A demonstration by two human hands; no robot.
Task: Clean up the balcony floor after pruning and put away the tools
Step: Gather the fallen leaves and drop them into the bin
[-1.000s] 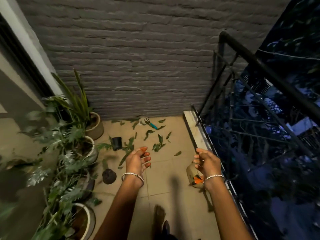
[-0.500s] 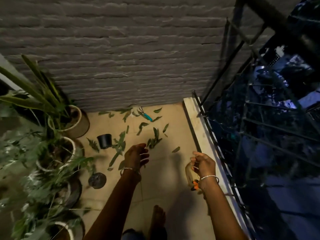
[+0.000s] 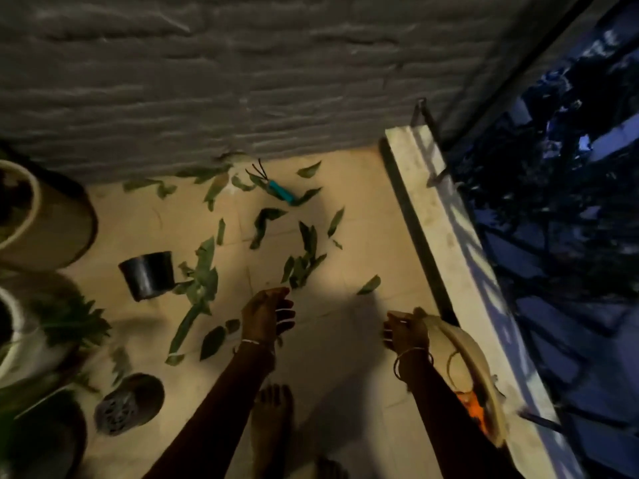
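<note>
Along the far edge of the floor [image 3: 359, 209], close to the grey brick wall [image 3: 242, 81], a small hand rake [image 3: 276, 188] with a teal handle lies flat among cut leaves [image 3: 204, 274]. The leaves are scattered from that far edge to the middle of the floor, thickest beside a black pot [image 3: 148, 274] lying on its side toward the left edge. 1 more dark pot [image 3: 129, 404] lies nearer the camera at the left, its holed base facing up. Larger planters [image 3: 52, 229] with green plants stand along the left edge.

Over the middle of the floor, the left hand [image 3: 266, 314] hangs above the nearest leaves; its grip is loose, fingers curled downward, and nothing shows in it. The right hand [image 3: 406, 331] is near the right edge, its grip closed on the top of a pale bag [image 3: 484, 382] that hangs beside the forearm, with something orange [image 3: 472, 407] inside; what that is cannot be told. Both wrists wear thin bangles. A bare foot [image 3: 273, 409] stands on the tiles between the 2 arms.

A pale stone ledge [image 3: 432, 209] runs down the right edge, with a dark metal railing [image 3: 423, 114] set into it.
</note>
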